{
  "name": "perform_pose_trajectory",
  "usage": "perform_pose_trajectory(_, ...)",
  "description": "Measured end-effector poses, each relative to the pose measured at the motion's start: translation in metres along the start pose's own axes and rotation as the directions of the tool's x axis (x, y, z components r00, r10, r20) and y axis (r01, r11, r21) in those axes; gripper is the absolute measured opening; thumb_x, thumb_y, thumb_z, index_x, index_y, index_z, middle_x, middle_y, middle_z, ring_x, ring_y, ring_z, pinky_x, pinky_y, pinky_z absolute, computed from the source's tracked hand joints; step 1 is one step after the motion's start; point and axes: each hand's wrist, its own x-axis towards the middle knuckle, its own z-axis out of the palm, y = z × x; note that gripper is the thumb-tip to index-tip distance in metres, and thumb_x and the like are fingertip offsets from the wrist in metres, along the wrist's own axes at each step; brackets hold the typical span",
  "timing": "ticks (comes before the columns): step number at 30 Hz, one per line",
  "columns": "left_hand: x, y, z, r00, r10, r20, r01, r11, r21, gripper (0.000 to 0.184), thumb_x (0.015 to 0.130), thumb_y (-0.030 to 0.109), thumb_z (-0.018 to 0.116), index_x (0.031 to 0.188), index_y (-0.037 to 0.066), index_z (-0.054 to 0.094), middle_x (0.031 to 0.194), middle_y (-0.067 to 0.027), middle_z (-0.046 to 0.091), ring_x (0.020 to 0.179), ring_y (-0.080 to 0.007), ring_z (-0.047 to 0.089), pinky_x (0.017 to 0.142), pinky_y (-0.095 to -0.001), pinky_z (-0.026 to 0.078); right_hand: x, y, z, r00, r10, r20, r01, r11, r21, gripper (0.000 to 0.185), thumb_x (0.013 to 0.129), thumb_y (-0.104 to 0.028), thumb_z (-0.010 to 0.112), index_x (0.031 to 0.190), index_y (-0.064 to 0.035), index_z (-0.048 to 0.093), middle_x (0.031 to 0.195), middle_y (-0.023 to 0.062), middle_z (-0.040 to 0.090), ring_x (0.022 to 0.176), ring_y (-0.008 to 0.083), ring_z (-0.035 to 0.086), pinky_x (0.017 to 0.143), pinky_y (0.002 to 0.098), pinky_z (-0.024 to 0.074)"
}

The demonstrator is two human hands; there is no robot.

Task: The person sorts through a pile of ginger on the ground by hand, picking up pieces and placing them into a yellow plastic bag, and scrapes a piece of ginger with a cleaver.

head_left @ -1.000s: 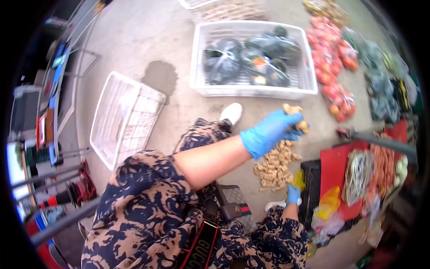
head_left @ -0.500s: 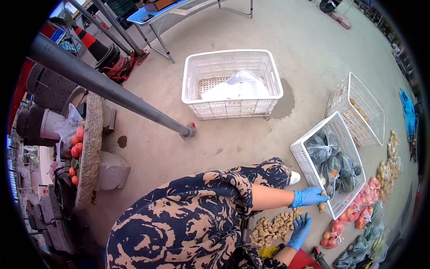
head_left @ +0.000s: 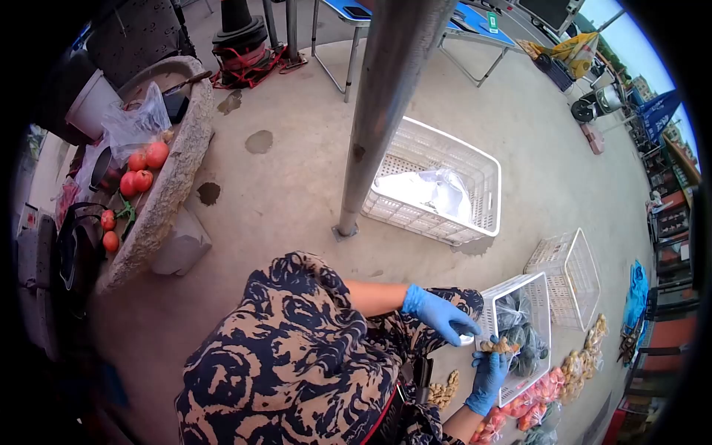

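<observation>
My right hand (head_left: pixel 489 374), in a blue glove, has its fingers closed round a knobbly piece of ginger (head_left: pixel 499 345). Just above and to the left, my left hand (head_left: pixel 443 313), also gloved in blue, is apart from the ginger with its fingers stretched out and nothing visible in them. More ginger (head_left: pixel 443 391) lies in a pile on the ground below my hands, partly hidden by my clothing and right arm. Beyond my hands stands a white plastic crate (head_left: pixel 546 315) with dark green produce in clear bags (head_left: pixel 528 348).
Bags of red produce (head_left: pixel 545 387) and tan produce (head_left: pixel 582 363) lie beside the crate. Another crate (head_left: pixel 586 278) stands behind it. A metal pole (head_left: pixel 371 126) crosses in front of a large crate (head_left: pixel 498 185). Tomatoes (head_left: pixel 136 182) lie by a stone trough (head_left: pixel 167 196) at left.
The view has swung left. My left hand has come back from the crate's edge and no longer shows anything in its fingers. My right hand has lifted from the pile and now holds ginger.
</observation>
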Motion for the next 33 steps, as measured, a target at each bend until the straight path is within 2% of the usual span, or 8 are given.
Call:
perform_pose_trajectory(5,-0.275,0.060,-0.115,0.891,-0.034,-0.454,-0.079,0.971,-0.226,0.036,0.084,0.027,0.049,0.107,-0.001,0.051,0.105,-0.0148,0.056,0.093,-0.0223,0.055,0.082,-0.0326,0.044,0.023,-0.013,-0.004,0.994,-0.084,-0.072,0.078,0.993,-0.091,0.037,0.084,-0.019,0.050,0.114,0.0011,0.042,0.092,0.0085,0.056,0.067,0.0179,0.058,0.051,0.0244,0.0456)
perform_pose_trajectory(9,-0.456,0.065,-0.237,-0.052,0.132,-0.990,-0.734,0.667,0.127,0.027,0.086,0.021,0.043,0.104,0.004,0.053,0.104,-0.0099,0.057,0.089,-0.0195,0.056,0.078,-0.0321,0.044,0.042,-0.056,0.132,0.968,-0.197,0.154,0.241,0.900,-0.363,0.037,0.083,-0.024,0.051,0.110,0.0008,0.048,0.105,0.0113,0.052,0.090,0.0212,0.053,0.078,0.0311,0.0427)
perform_pose_trajectory(12,-0.505,0.107,-0.309,-0.319,0.126,-0.939,-0.761,0.556,0.333,0.047,0.084,0.029,0.046,0.124,0.006,0.034,0.128,-0.0113,0.035,0.106,-0.0249,0.044,0.086,-0.0380,0.040,0.033,-0.091,0.279,0.685,-0.423,0.593,0.725,0.485,-0.490,0.035,0.078,-0.030,0.057,0.100,-0.0038,0.058,0.127,0.0185,0.032,0.117,0.0293,0.033,0.096,0.0410,0.0266)
perform_pose_trajectory(17,-0.537,0.154,-0.395,-0.382,-0.153,-0.911,-0.869,0.393,0.299,0.069,0.077,0.045,0.053,0.126,0.006,0.024,0.132,-0.0125,0.026,0.115,-0.0312,0.033,0.094,-0.0417,0.033,0.040,-0.082,0.389,0.451,-0.624,0.638,0.877,0.177,-0.446,0.032,0.076,-0.034,0.059,0.092,-0.0073,0.061,0.132,0.0212,0.022,0.121,0.0341,0.028,0.098,0.0440,0.0225)
perform_pose_trajectory(21,-0.581,0.147,-0.452,-0.464,-0.070,-0.883,-0.832,0.377,0.407,0.063,0.076,0.047,0.053,0.119,0.005,0.032,0.131,-0.0173,0.026,0.116,-0.0339,0.030,0.096,-0.0459,0.028,0.077,-0.058,0.430,0.272,-0.815,0.511,0.952,0.152,-0.264,0.028,0.083,-0.036,0.050,0.099,-0.0133,0.054,0.127,0.0216,0.033,0.112,0.0331,0.040,0.095,0.0469,0.0320)
perform_pose_trajectory(27,-0.741,0.100,-0.594,-0.292,-0.095,-0.952,-0.948,0.162,0.275,0.039,0.086,0.034,0.042,0.108,0.001,0.044,0.102,-0.0219,0.050,0.090,-0.0351,0.049,0.075,-0.0445,0.046,0.059,-0.061,0.414,0.640,-0.715,0.281,0.753,0.656,-0.044,0.044,0.066,-0.012,0.060,0.109,-0.0069,0.048,0.120,0.0185,0.035,0.109,0.0290,0.038,0.091,0.0393,0.0343)
perform_pose_trajectory(30,-0.771,0.103,-0.624,-0.387,0.072,-0.919,-0.799,0.472,0.373,0.023,0.085,0.013,0.042,0.103,0.004,0.051,0.068,-0.0053,0.052,0.045,-0.0115,0.041,0.046,-0.0242,0.040,0.046,-0.061,0.412,0.698,-0.628,0.344,0.699,0.701,-0.142,0.054,0.061,-0.010,0.065,0.111,-0.0048,0.045,0.118,0.0170,0.036,0.106,0.0265,0.039,0.088,0.0353,0.0369)
perform_pose_trajectory(33,-0.747,0.115,-0.636,-0.388,0.280,-0.878,-0.829,0.310,0.465,0.021,0.086,0.013,0.042,0.099,0.000,0.052,0.064,-0.0044,0.044,0.047,-0.0123,0.035,0.047,-0.0243,0.032,0.062,-0.047,0.410,0.364,-0.762,0.536,0.918,0.194,-0.347,0.048,0.060,-0.021,0.070,0.104,-0.0142,0.055,0.122,0.0193,0.027,0.111,0.0335,0.029,0.091,0.0394,0.0281)
